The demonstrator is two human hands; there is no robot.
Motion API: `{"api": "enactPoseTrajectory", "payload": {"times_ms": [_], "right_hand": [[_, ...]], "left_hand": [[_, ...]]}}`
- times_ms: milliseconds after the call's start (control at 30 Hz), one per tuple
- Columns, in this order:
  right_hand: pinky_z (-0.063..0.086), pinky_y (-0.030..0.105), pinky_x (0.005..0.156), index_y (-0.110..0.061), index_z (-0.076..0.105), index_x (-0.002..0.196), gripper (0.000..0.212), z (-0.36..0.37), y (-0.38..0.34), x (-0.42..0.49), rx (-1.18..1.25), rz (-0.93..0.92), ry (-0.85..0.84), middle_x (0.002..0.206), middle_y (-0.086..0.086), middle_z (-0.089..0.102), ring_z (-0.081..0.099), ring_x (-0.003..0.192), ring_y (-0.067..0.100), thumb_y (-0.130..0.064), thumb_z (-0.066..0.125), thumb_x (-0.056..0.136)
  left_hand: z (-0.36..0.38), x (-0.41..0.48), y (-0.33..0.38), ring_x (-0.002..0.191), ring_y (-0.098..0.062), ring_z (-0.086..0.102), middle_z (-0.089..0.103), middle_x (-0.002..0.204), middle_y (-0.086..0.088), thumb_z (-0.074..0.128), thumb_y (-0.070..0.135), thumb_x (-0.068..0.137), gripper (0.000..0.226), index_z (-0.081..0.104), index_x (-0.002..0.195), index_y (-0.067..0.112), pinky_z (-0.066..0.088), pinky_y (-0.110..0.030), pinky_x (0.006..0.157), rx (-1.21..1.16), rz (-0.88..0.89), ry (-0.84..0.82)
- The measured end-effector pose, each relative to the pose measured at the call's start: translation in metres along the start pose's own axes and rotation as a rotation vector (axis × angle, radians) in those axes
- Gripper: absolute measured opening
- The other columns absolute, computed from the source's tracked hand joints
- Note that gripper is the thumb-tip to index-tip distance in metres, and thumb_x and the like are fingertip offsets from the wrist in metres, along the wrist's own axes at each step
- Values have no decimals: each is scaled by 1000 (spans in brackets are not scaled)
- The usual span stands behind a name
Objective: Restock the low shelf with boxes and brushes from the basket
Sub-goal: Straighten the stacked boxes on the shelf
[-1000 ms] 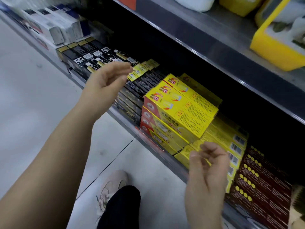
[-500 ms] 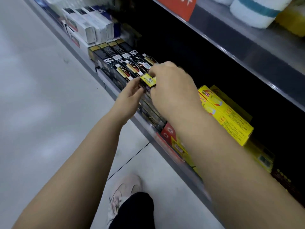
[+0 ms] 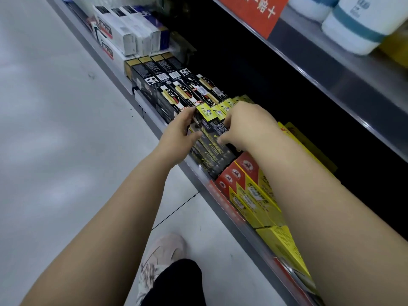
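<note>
Both bare forearms reach forward from the near edge and converge on one spot of the low shelf (image 3: 199,174). The left hand (image 3: 178,132) comes in with thumb and fingers curled against the left side of a stack of black-and-yellow boxes (image 3: 213,134). The right hand (image 3: 246,127) arches over from the right, knuckles up, fingers bent down onto the stack's right side. The stack is clamped between the two hands. How many boxes they hold cannot be told.

The stack sits at the shelf's front, just behind the metal rail, with its yellow ends pointing far. Just beside it on the far left is a row of black boxes (image 3: 163,85), and beyond those are white boxes (image 3: 123,34). On the near right, red-and-yellow boxes (image 3: 245,184) lie partly hidden under the right forearm, with yellow boxes (image 3: 284,246) nearer still.

The rail runs diagonally from far left to near right. Behind the boxes the shelf is dark beneath the upper shelf (image 3: 331,71), which carries a red sign (image 3: 254,12) and white tubs with blue bands (image 3: 357,25). Left of the rail lies pale floor (image 3: 55,140), with a shoe (image 3: 164,255) at the near edge.
</note>
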State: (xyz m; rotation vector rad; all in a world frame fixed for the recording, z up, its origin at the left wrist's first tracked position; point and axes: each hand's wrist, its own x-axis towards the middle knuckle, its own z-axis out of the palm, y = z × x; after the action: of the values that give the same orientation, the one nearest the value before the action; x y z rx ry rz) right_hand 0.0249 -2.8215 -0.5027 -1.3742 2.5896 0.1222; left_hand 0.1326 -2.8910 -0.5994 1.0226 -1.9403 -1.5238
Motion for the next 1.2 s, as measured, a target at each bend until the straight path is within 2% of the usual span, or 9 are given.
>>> {"api": "enactPoseTrajectory", "payload": {"times_ms": [267, 367, 500, 633, 767, 867, 1000, 1100, 1200], "right_hand": [[50, 30, 68, -14, 64, 110, 44, 2, 4, 1, -3, -1, 22, 102, 4, 67, 62, 89, 25, -41, 73, 77], [52, 38, 83, -14, 60, 115, 52, -4, 6, -8, 29, -26, 0, 108, 5, 65, 60, 97, 26, -50, 69, 78], [39, 43, 101, -28, 52, 126, 59, -5, 25, -45, 70, -89, 103, 128, -1, 54, 48, 118, 22, -56, 65, 75], [26, 39, 109, -36, 38, 135, 75, 6, 50, -82, 86, -79, 119, 143, -8, 35, 28, 131, 17, -48, 74, 70], [27, 37, 111, -28, 24, 146, 86, 17, 56, -90, 130, -83, 188, 150, -5, 23, 19, 137, 16, -38, 73, 76], [25, 37, 111, -28, 25, 146, 87, 14, 63, -97, 164, -81, 273, 151, -6, 22, 18, 137, 14, -40, 73, 74], [25, 34, 103, -39, 26, 140, 91, 23, 91, -132, 411, 116, 404, 148, -6, 25, 24, 136, 17, -56, 70, 61], [25, 34, 102, -33, 14, 146, 107, 46, 96, -161, 653, 353, 423, 151, -6, 17, 19, 139, 18, -59, 66, 56], [17, 22, 105, -24, 0, 150, 110, 70, 84, -170, 897, 471, 339, 158, -3, 8, 13, 140, 11, -54, 60, 63]], "left_hand": [[10, -1, -1, 136, -19, 32, 35, 148, -2, 71, 12, 80, 80, 26, 146, 21, 31, -31, 103, 79, 35, 41], [9, -5, 0, 139, -18, 26, 27, 152, -1, 74, 12, 78, 90, 19, 148, 24, 28, -30, 105, 78, 43, 35], [9, -20, 4, 143, -14, 12, 8, 157, 1, 76, 14, 77, 106, 0, 150, 26, 18, -22, 106, 163, 112, 39], [18, -43, 12, 143, -10, 1, -3, 157, 6, 81, 22, 71, 120, -10, 148, 34, 9, -22, 106, 230, 207, -24], [31, -53, 21, 144, -12, -4, -5, 157, 4, 81, 34, 67, 119, -8, 146, 35, 7, -31, 113, 269, 292, -42], [37, -57, 26, 144, -17, 1, 4, 156, -3, 81, 38, 66, 109, 4, 144, 37, 9, -38, 115, 262, 331, -29], [36, -58, 30, 143, -21, 11, 21, 153, -1, 75, 48, 64, 99, 25, 146, 21, 9, -42, 116, 330, 421, -91], [34, -49, 40, 143, -9, 1, 20, 154, 7, 71, 56, 60, 108, 19, 148, 22, -2, -40, 115, 352, 423, -223], [33, -32, 53, 138, 3, -11, 15, 157, 7, 66, 66, 55, 120, 10, 151, 20, -19, -32, 111, 473, 452, -371]]}}
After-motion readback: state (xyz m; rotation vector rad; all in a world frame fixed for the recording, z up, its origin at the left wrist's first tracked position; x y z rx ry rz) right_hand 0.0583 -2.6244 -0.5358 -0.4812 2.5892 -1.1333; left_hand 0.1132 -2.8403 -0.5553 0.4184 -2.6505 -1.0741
